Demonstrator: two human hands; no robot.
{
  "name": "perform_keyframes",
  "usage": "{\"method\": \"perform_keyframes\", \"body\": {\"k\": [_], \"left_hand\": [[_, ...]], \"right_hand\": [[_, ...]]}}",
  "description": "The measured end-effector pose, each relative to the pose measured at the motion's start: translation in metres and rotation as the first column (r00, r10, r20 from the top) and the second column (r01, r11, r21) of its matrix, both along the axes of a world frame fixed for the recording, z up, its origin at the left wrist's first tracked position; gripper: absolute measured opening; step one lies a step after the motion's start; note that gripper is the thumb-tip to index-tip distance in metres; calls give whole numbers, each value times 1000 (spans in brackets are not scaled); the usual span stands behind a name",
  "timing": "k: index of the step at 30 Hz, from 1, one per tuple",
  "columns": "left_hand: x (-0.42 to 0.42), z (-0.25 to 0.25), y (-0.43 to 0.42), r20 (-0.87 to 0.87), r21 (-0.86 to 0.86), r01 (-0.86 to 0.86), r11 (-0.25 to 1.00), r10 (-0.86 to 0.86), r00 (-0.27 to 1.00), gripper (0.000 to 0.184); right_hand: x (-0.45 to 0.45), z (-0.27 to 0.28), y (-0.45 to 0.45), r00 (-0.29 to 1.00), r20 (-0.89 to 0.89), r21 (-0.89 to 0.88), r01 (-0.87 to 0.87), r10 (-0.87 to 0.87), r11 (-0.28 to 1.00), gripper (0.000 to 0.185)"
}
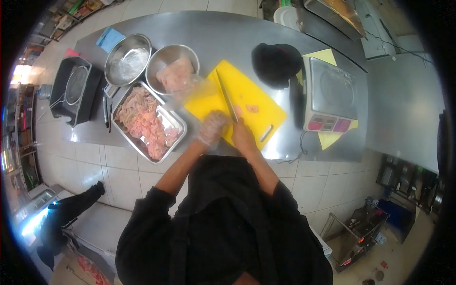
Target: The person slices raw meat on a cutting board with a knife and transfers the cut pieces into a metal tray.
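Note:
My right hand [243, 136], bare, is wrapped round the handle of a long kitchen knife [226, 97], whose blade lies across the yellow cutting board [261, 111] and points away from me. My left hand [212, 127], in a clear plastic glove, is at the board's near left edge beside the knife, its fingers curled; whatever is under them is hidden. Small pink raw meat pieces [251, 109] lie right of the blade. At the board's left edge, a clear plastic bag [190, 88] reaches out of a steel bowl [156, 63] containing a large pale piece of raw meat [175, 73].
Left of the board, a steel tray [178, 124] holds cut raw meat. A second steel bowl [108, 71] contains clear plastic. Further left stands a black bin [90, 95] with a strainer. A black cap [275, 64] and a scale [332, 90] are on the right.

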State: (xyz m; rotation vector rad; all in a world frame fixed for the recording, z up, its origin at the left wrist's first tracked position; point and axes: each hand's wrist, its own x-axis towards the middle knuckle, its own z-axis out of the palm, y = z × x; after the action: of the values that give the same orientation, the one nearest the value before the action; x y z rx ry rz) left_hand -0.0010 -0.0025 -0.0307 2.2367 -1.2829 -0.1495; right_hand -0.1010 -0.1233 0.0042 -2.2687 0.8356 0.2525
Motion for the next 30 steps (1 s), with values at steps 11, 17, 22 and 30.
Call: {"method": "perform_keyframes", "body": {"k": [11, 17, 22, 30], "left_hand": [[-10, -9, 4, -478, -232, -229, 945, 94, 873, 35], [-12, -20, -9, -619, -460, -374, 805, 11, 786, 50], [-18, -32, -16, 6, -232, -221, 947, 228, 974, 22], [-7, 3, -9, -766, -412, -327, 850, -129, 630, 14]], "right_hand": [[-49, 15, -31, 979, 102, -13, 179, -177, 984, 37], [-82, 8, -57, 972, 11, -9, 236, -236, 972, 38], [-84, 5, -41, 999, 3, 46, 44, -44, 998, 36], [-65, 18, 3, 993, 0, 113, -116, 117, 987, 35]]}}
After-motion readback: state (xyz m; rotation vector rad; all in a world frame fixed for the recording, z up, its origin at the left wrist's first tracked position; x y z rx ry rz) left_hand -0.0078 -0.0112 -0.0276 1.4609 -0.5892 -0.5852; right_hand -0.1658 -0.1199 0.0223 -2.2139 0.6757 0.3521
